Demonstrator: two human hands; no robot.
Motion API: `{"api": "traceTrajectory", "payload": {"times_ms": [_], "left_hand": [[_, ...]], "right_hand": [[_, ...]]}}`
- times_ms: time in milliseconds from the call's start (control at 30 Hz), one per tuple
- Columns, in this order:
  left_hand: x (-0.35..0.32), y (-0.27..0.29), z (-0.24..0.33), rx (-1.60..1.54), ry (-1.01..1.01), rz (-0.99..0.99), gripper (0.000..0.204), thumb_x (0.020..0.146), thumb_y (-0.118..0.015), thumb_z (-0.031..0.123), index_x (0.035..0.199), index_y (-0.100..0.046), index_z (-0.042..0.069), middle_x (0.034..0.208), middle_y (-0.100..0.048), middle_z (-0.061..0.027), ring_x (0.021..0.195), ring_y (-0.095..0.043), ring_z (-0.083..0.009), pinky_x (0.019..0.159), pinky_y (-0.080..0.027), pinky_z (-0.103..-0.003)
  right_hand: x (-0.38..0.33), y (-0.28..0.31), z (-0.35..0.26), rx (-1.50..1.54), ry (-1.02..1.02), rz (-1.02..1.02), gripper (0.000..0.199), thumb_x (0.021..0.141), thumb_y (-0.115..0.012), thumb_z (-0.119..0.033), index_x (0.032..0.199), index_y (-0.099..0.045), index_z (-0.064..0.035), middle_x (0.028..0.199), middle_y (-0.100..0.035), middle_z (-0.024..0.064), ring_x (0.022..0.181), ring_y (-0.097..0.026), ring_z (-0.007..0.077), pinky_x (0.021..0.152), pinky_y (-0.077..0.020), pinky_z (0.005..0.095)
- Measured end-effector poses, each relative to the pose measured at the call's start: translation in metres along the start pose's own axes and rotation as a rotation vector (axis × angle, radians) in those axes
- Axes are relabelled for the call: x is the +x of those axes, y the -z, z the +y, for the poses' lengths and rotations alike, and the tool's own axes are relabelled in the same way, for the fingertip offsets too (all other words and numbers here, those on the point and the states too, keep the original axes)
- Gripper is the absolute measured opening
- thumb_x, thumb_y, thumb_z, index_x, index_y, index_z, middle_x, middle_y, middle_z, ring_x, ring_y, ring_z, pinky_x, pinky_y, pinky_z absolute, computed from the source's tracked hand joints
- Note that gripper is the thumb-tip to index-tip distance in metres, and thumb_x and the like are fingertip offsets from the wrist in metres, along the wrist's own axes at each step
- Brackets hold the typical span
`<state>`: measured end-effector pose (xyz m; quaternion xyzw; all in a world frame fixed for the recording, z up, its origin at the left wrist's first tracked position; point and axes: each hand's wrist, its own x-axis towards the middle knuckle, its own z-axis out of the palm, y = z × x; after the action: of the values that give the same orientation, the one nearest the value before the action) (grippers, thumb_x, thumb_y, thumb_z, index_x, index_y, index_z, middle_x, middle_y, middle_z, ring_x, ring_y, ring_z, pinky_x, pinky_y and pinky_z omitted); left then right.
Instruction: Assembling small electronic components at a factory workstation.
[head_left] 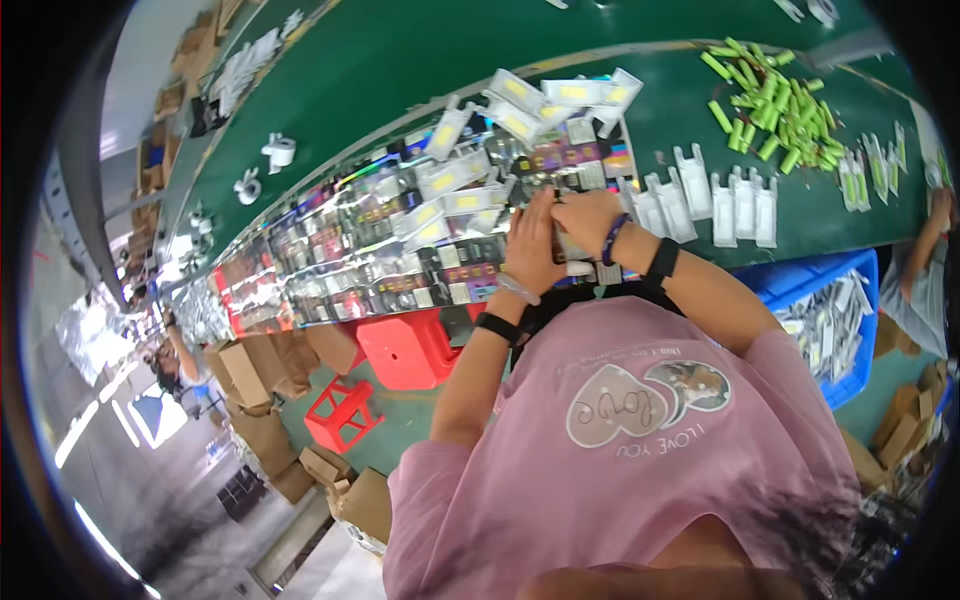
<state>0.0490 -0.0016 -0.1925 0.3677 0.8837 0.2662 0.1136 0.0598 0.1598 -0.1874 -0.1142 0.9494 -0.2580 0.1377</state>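
1. Small packs point(560, 240) at the near edge of the green desk point(400, 60), pressed between both hands; exact kind too small to tell.
2. Left hand point(530, 245) laid flat over the packs, fingers stretched forward and loosely together; grip beneath hidden.
3. Right hand point(590, 218) curled over the same spot, fingertips down on the packs; whether pinching one or only pressing, cannot tell.
4. Probably mid-sorting or squaring up one pack within the shiny rows of packs point(380, 250) running along the near edge toward the left; next move likely calls for a careful lift without disturbing neighbours.
5. White pouches with yellow centres point(520, 100) piled just beyond the hands; white bags point(720, 200) in a row to the right.
6. Green tubes point(780, 100) heaped toward the far right corner.
7. Blue bin point(860, 290) below the right edge, partly cut off; red stools point(400, 350) under the desk.
8. Another person's arm point(930, 240) at the right rim, mostly out of view.
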Motion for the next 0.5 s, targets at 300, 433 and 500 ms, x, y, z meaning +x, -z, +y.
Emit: {"api": "traceTrajectory", "payload": {"times_ms": [300,433,500], "left_hand": [[-0.010,-0.005,0.003,-0.057,0.084,0.031,0.116,0.058,-0.068,0.066,0.143,-0.020,0.003,0.144,-0.033,-0.0148,0.133,-0.033,-0.0307,0.107,-0.022,-0.052],[-0.006,-0.008,0.004,-0.068,0.072,0.006,0.112,0.059,-0.079,0.047,0.144,-0.018,0.007,0.144,-0.034,-0.0140,0.133,-0.033,-0.0293,0.107,-0.024,-0.051],[-0.004,-0.008,0.003,-0.049,0.054,0.041,0.107,0.057,-0.082,0.031,0.142,-0.024,0.004,0.139,-0.039,-0.0159,0.127,-0.039,-0.0312,0.104,-0.029,-0.049]], "right_hand": [[-0.006,0.000,-0.008,-0.086,0.076,-0.014,0.013,0.078,-0.058,-0.017,0.084,-0.064,-0.0063,0.083,-0.066,0.0106,0.076,-0.066,0.0270,0.062,-0.0527,0.0393],[-0.018,0.009,-0.009,-0.075,0.056,-0.112,0.016,0.077,-0.060,-0.019,0.084,-0.063,-0.0056,0.084,-0.066,0.0123,0.076,-0.066,0.0277,0.062,-0.0530,0.0383],[-0.028,0.020,-0.008,0.027,0.057,-0.121,0.015,0.077,-0.061,-0.020,0.083,-0.062,-0.0062,0.083,-0.066,0.0125,0.073,-0.066,0.0285,0.060,-0.0514,0.0396]]}}
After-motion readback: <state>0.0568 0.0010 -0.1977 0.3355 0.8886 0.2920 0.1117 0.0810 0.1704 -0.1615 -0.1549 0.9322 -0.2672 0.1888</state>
